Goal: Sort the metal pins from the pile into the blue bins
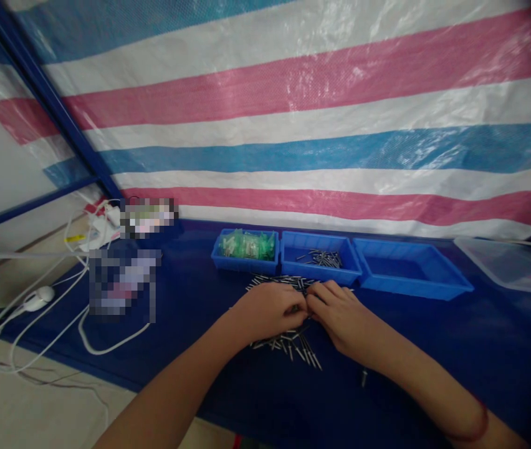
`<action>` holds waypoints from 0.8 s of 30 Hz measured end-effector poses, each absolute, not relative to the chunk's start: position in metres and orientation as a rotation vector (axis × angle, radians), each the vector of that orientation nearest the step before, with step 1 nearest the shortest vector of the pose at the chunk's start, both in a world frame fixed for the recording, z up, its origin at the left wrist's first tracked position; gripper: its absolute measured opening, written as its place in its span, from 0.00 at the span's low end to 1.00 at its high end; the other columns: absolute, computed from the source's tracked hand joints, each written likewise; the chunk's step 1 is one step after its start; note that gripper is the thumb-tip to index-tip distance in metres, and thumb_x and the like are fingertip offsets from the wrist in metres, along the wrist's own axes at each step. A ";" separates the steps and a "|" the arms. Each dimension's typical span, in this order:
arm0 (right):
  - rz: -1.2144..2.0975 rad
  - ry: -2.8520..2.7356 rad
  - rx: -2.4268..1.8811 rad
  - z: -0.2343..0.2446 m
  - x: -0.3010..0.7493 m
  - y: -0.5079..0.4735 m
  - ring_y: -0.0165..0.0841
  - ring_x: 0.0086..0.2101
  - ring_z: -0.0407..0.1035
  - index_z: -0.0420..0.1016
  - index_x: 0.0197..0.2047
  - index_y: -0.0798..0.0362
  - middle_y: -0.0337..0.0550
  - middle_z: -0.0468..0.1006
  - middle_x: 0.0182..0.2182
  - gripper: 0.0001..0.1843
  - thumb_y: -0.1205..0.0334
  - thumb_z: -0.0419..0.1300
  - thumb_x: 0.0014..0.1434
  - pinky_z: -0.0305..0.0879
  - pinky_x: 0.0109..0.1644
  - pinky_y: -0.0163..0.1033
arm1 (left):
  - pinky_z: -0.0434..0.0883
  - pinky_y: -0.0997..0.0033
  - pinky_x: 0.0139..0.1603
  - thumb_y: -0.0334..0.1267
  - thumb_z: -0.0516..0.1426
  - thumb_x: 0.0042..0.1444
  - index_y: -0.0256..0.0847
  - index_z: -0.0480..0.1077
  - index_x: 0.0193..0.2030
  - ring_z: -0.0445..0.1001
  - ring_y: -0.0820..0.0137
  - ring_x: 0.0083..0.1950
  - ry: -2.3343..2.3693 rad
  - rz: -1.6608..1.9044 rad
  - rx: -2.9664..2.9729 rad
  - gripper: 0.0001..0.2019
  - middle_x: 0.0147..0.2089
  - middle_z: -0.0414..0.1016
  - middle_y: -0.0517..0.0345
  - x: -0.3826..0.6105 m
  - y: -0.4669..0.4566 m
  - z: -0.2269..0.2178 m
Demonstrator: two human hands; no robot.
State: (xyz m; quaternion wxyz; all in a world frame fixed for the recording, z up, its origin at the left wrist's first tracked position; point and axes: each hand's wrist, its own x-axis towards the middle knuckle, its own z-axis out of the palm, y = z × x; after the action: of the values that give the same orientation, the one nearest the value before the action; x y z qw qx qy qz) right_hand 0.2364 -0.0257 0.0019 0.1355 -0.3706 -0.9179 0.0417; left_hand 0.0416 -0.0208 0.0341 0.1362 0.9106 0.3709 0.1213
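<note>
My left hand (277,308) and my right hand (335,305) meet over a loose pile of slender metal pins (284,343), like rivets or screws, on the blue tabletop. The fingers of both hands are closed, with fingertips together; what they pinch, if anything, is hidden. Pins stick out behind and in front of the hands. A single short metal piece (364,377) lies apart, below my right wrist. Just behind the pile stands a blue bin (319,269) with some similar metal pins inside.
Left of that bin, another blue bin (245,264) holds green plastic packets (251,245). To its right stands a third blue bin (415,288). Clear plastic (508,265) lies at the far right. White cables (83,333) and a power strip (100,231) occupy the left. Striped sheeting (312,149) hangs behind.
</note>
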 end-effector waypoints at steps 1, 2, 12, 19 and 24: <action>0.194 -2.631 -1.075 0.003 0.237 -0.025 0.39 0.40 0.60 0.67 0.39 0.54 0.48 0.70 0.40 0.10 0.74 0.48 0.60 0.59 0.42 0.45 | 0.63 0.75 0.33 0.34 0.56 0.57 0.39 0.73 0.32 0.69 0.73 0.31 1.100 0.394 2.608 0.05 0.28 0.69 0.62 0.042 -0.020 0.034; 0.284 -2.595 -1.070 0.005 0.238 -0.025 0.38 0.39 0.60 0.66 0.38 0.53 0.48 0.70 0.39 0.10 0.74 0.47 0.61 0.60 0.43 0.45 | 0.63 0.75 0.34 0.34 0.55 0.57 0.39 0.73 0.34 0.69 0.72 0.32 1.129 0.443 2.583 0.05 0.28 0.69 0.61 0.042 -0.020 0.034; 0.959 -1.817 -0.994 0.018 0.235 -0.022 0.35 0.43 0.62 0.66 0.36 0.49 0.43 0.65 0.41 0.08 0.54 0.52 0.63 0.60 0.46 0.39 | 0.67 0.72 0.46 0.41 0.52 0.63 0.38 0.73 0.44 0.71 0.70 0.43 0.952 0.771 2.261 0.12 0.40 0.71 0.54 0.047 -0.018 0.031; 1.370 -1.452 -0.898 0.016 0.227 -0.028 0.31 0.34 0.60 0.66 0.37 0.49 0.38 0.64 0.32 0.10 0.51 0.55 0.61 0.59 0.39 0.36 | 0.67 0.74 0.40 0.41 0.55 0.61 0.39 0.73 0.43 0.70 0.72 0.39 1.012 0.858 2.115 0.10 0.39 0.72 0.56 0.053 -0.016 0.029; 1.255 -1.504 -0.923 0.015 0.224 -0.030 0.31 0.33 0.61 0.67 0.37 0.49 0.38 0.66 0.32 0.10 0.52 0.57 0.60 0.59 0.37 0.36 | 0.65 0.74 0.38 0.40 0.54 0.61 0.37 0.72 0.37 0.69 0.73 0.36 1.012 0.861 2.127 0.09 0.35 0.72 0.58 0.054 -0.017 0.030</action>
State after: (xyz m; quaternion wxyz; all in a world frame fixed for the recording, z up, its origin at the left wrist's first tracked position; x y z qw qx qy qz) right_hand 0.2238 -0.0296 0.0151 0.4689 -0.3764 -0.6135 0.5120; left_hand 0.0541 -0.0170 0.0301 0.3117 0.8059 0.3835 0.3261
